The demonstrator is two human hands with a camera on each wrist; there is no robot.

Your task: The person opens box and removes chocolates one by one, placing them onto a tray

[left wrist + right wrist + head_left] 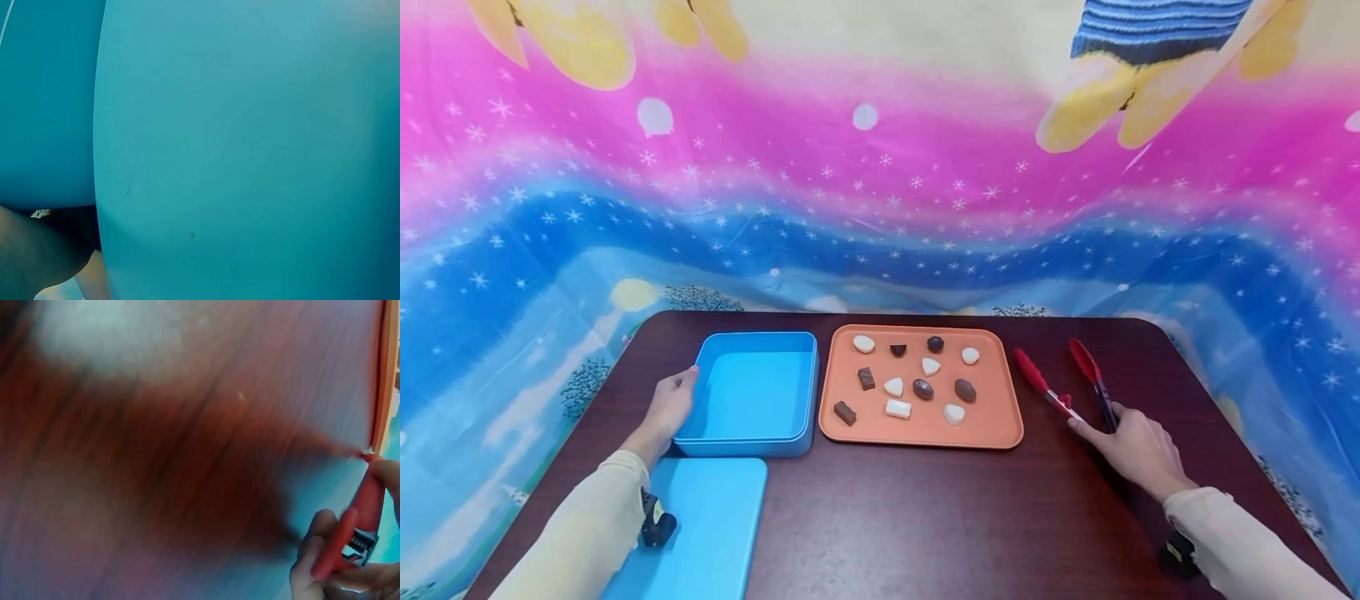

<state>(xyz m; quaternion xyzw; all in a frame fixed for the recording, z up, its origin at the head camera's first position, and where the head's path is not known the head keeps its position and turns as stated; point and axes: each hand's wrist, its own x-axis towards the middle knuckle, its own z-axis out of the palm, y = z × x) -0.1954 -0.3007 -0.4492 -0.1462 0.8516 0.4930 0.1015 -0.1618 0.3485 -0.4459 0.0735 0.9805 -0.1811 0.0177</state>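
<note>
At the left, an open blue box (pixel 752 392) stands on the table with nothing inside. My left hand (pixel 666 408) grips its left wall near the rim. In the left wrist view, part of that hand (pixel 37 256) shows under the box wall (pixel 47 112); most fingers are hidden. My right hand (pixel 1142 450) holds a pair of red-tipped tongs (pixel 1063 404), their arms spread and tips pointing away from me. The right wrist view shows the thumb and fingers around the red and silver tongs (pixel 369 506).
Between box and tongs lies an orange tray (pixel 925 435) with several dark and white chocolate-like pieces, such as a brown bar (pixel 845 413) and a white oval (pixel 863 343). A blue lid (pixel 715 517) lies in front of the box. A printed cloth (pixel 880 200) hangs behind the table.
</note>
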